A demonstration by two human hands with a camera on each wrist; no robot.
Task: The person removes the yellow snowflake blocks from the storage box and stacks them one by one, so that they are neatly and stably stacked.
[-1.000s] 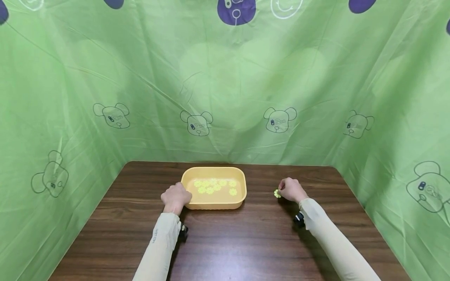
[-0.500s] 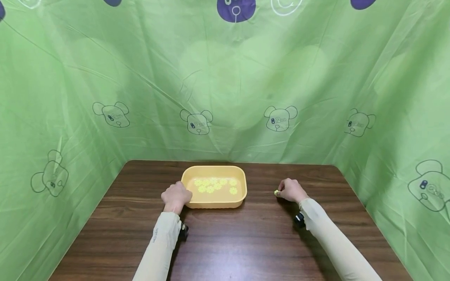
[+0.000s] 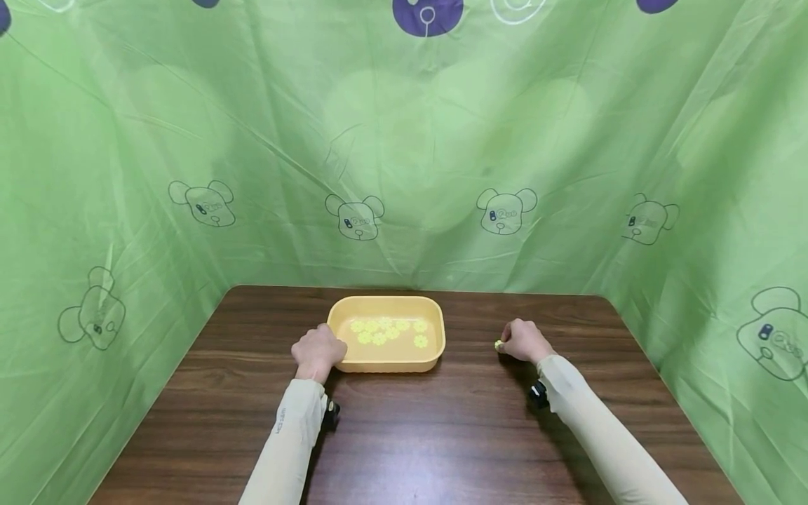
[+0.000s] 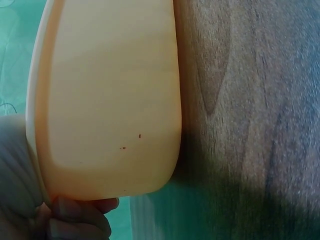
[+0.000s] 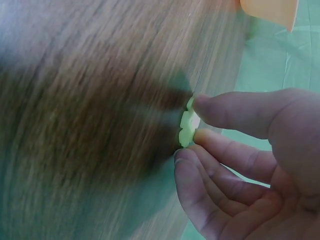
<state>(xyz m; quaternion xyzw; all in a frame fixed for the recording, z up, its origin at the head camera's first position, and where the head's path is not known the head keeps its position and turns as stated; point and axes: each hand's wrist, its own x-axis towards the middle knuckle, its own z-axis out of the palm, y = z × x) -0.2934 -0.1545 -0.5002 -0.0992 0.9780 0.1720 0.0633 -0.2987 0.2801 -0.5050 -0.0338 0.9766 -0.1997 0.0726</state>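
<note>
My left hand (image 3: pixel 318 349) grips the left end of a yellow tray (image 3: pixel 386 367); in the left wrist view its fingers (image 4: pixel 80 215) curl against the tray's outer wall (image 4: pixel 112 100). Several small yellow flower-shaped pieces (image 3: pixel 379 338) lie on the tray's floor. To the right of the tray, my right hand (image 3: pixel 527 341) pinches one more flower piece (image 3: pixel 499 345) at the table surface. The right wrist view shows this piece (image 5: pixel 187 127) tilted on edge between thumb and fingers, with the other fingers curled below.
The brown wooden table (image 3: pixel 404 435) carries the tray near its far edge. Green curtains (image 3: pixel 416 140) with bear-face drawings hang behind the table and along both sides. A corner of the tray (image 5: pixel 272 11) shows at the top of the right wrist view.
The flower piece at my right fingertips has gone from showing its round face to being seen more edge-on. My left hand keeps its grip on the tray, and the head view has shifted slightly.
</note>
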